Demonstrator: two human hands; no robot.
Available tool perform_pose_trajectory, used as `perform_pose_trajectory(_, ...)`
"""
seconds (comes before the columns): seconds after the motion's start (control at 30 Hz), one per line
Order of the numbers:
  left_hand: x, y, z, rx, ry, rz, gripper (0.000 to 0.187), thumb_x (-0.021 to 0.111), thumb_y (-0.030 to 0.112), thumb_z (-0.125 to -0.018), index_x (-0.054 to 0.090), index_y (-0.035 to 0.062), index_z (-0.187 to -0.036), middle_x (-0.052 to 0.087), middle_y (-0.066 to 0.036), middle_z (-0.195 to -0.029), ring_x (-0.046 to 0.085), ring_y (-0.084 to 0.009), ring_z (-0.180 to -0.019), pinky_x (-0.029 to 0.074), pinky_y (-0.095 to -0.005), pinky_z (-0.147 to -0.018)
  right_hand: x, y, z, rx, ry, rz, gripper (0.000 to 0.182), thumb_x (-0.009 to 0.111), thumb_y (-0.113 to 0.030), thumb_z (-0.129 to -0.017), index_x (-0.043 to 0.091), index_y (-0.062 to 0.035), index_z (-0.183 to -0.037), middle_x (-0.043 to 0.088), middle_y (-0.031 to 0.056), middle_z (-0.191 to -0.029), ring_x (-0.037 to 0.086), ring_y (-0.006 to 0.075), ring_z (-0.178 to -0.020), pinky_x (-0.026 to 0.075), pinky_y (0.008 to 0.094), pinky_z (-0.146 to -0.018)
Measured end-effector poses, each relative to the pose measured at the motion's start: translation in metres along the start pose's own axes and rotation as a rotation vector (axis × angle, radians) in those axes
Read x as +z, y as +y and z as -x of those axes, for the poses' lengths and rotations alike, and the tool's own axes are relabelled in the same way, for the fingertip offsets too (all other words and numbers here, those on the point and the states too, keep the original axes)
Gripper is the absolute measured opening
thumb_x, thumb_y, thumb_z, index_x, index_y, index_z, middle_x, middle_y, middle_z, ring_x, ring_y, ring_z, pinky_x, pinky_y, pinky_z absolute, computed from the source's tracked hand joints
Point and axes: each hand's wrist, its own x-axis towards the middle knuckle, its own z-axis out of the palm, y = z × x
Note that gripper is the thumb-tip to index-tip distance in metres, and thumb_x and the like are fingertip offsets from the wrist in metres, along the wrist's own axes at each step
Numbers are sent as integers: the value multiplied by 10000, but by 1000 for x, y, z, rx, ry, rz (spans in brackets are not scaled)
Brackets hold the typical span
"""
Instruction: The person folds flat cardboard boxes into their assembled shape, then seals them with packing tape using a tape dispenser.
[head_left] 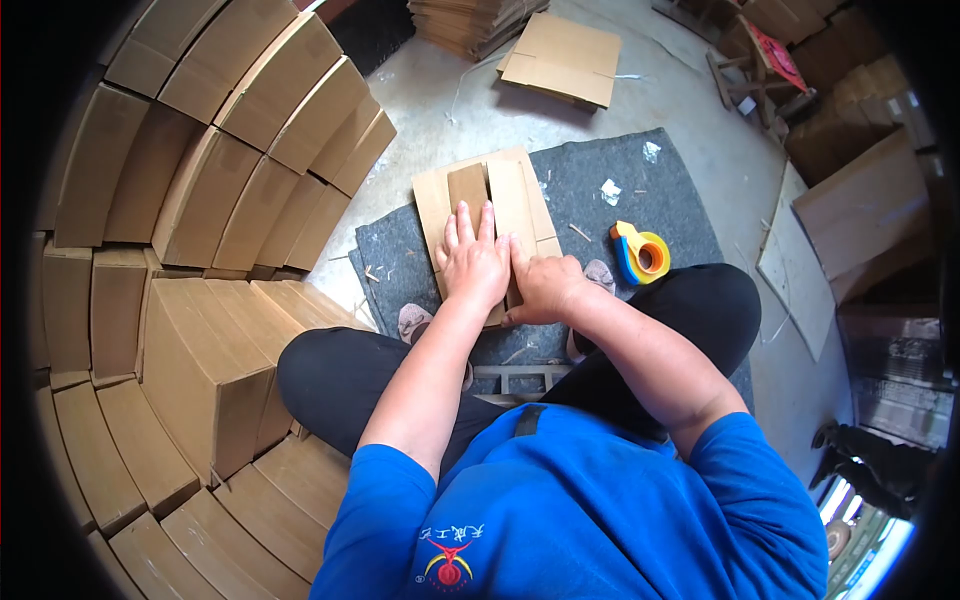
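One cardboard box [513,200] on grey mat [680,195], long axis fore-aft, far end slightly left; dark slit along top, contents hidden. Left hand [473,262] flat on it, fingers spread; right hand [548,285] at near right edge, fingers bent, pinch unclear. One tape dispenser [629,254] rightward.

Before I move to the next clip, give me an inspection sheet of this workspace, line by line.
Surface: dark grey mat on a pale floor, partly under the box.
Job's things: cardboard box, a dark slit showing along its top.
Clutter: pale scraps on the mat; yellow, blue and orange tape dispenser right of the box.
Grip: left hand flat on the box, fingers extended; right hand on its near right part, thumb and index finger apart.
Cables: nothing seen.
Surroundings: stacked boxes at left; flat cardboard on the floor ahead.
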Motion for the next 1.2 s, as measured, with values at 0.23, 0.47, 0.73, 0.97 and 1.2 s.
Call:
perform_pose_trajectory(0.23,-6,5,-2,-13,-83,-117,594,452,431,-993,340,209,-1531,215,-148,-1608,224,-337,-1467,203,-603,-1148,9,3,-8,-13,21,-10,1248,787,-594,-692,125,63,-1521,665,201,-1168,669,321,-1051,522,410,-909)
perform_pose_trajectory(0.47,8,2,-3,-28,-65,-255,580,422,435,-1000,335,221,-1532,207,-99,-1619,213,-297,-1476,206,-605,-1150,19,0,-16,-12,81,40,1228,819,-562,-658,193,65,-1508,682,184,-1144,683,301,-1023,527,397,-890)
perform_pose_trajectory(0.73,3,4,-5,-11,-81,-266,589,439,434,-991,338,218,-1530,222,-100,-1613,224,-293,-1470,216,-595,-1146,15,-5,-16,10,65,61,1219,822,-550,-656,210,77,-1503,699,177,-1107,696,287,-996,532,383,-874)
perform_pose_trajectory(0.97,8,-2,0,14,-6,-240,581,453,450,-986,379,209,-1510,254,-122,-1592,245,-309,-1454,236,-585,-1124,20,-2,-14,-5,107,49,1197,825,-533,-651,233,80,-1492,701,184,-1079,701,300,-966,533,393,-867)
perform_pose_trajectory(1.2,17,-6,-3,48,65,-243,535,518,404,-965,461,220,-1463,290,-140,-1567,281,-327,-1428,269,-539,-1119,15,-3,-19,-4,63,33,1193,833,-513,-639,242,88,-1484,690,211,-1085,696,304,-980,530,392,-866)
